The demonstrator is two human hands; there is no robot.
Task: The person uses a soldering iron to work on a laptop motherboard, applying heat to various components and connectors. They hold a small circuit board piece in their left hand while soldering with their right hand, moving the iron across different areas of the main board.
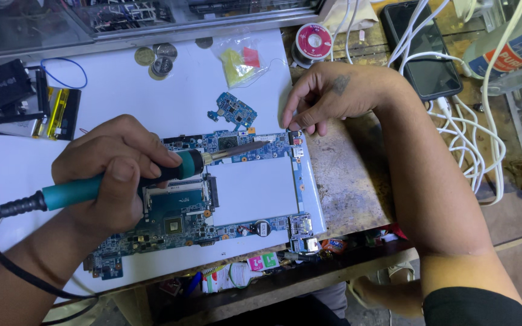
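My left hand (113, 175) wraps the teal-handled soldering iron (128, 178) mid-frame, while my right hand's (333, 96) pinched grip steadies the blue laptop circuit board's (212, 199) upper-right corner.

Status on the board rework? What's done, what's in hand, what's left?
Done: the blue circuit board lies bare on the white sheet, with a small separate board lying above it.
In hand: the left hand grips the teal soldering iron, tip over the board's upper edge; the right hand pinches at the top right corner.
Left: whether any joint is finished is too small to tell.
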